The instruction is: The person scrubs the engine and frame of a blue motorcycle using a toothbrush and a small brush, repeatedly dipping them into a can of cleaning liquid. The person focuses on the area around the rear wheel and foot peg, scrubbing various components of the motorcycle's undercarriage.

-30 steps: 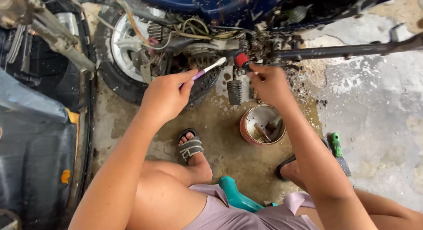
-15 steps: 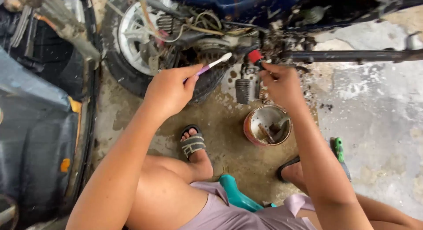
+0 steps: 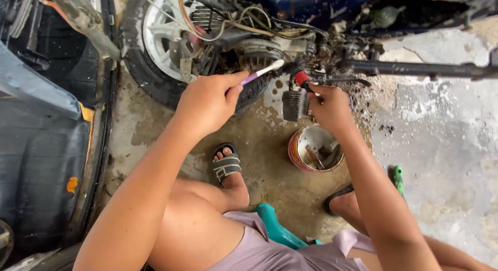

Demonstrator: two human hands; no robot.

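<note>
Fingers of the left hand (image 3: 207, 102) grip a purple toothbrush (image 3: 262, 72), and its bristles now sit closer to the dirty engine (image 3: 249, 48). Right hand (image 3: 328, 105) pinches a red-tipped part (image 3: 301, 78) above the tin (image 3: 315, 148), lifted a bit higher than before.

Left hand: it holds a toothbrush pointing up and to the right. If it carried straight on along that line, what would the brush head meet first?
Probably the grimy engine parts just past the toothbrush head, held in the left hand. The red-tipped piece by the right hand sits slightly below that line. Depth is unclear from one view.
</note>
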